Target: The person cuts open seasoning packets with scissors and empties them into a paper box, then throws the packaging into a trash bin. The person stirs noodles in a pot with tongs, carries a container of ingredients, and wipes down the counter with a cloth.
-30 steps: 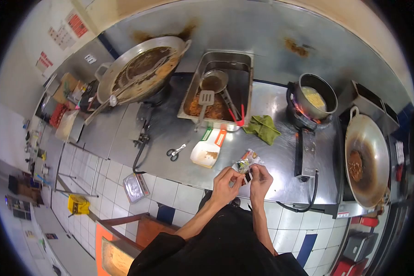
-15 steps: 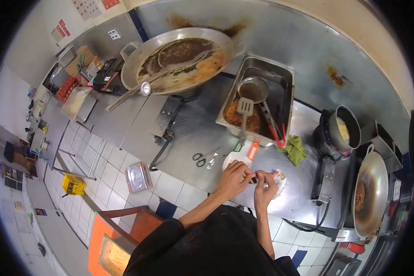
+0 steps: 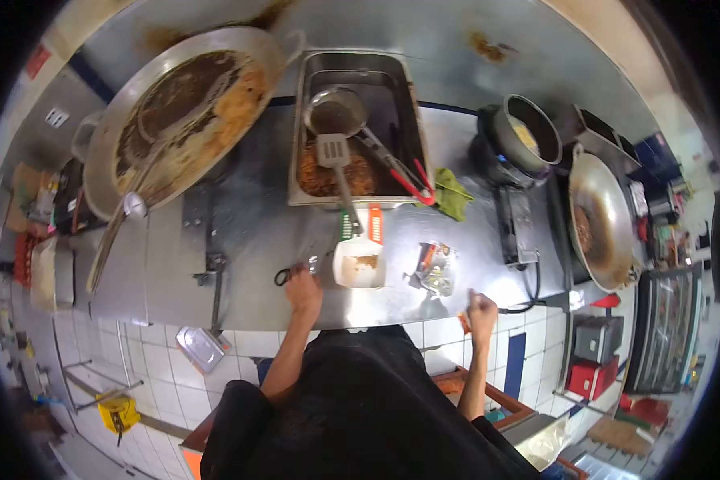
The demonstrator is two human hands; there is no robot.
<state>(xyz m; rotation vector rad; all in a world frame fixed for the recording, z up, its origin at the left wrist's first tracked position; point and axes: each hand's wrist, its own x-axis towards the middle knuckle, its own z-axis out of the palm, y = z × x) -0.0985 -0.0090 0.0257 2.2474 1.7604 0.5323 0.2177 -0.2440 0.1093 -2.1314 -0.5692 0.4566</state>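
My left hand [image 3: 302, 293] is at the table's front part, its fingers closed at the black-handled scissors [image 3: 282, 277]; the hand covers part of them. A small clear plastic scrap [image 3: 313, 264] lies just beyond those fingers. My right hand [image 3: 482, 312] is closed near the front edge, with a small orange-red packet [image 3: 464, 322] showing below its fingers. Between the hands stands a white open carton [image 3: 360, 270] with brown residue inside. A crumpled, shiny plastic wrapper [image 3: 436, 270] lies to the carton's right.
A deep steel pan [image 3: 424, 148] holds browned food, a strainer [image 3: 336, 112], tongs [image 3: 388, 164] and a slotted spatula [image 3: 334, 152]. A big wok of oil [image 3: 96, 176] is at left. A green cloth [image 3: 454, 196], a pot [image 3: 540, 132] and another wok [image 3: 608, 216] are at right.
My hands, together over the small item before, have moved apart: the left to the scissors, the right out to the right. The view has turned, and the white carton is now uncovered.
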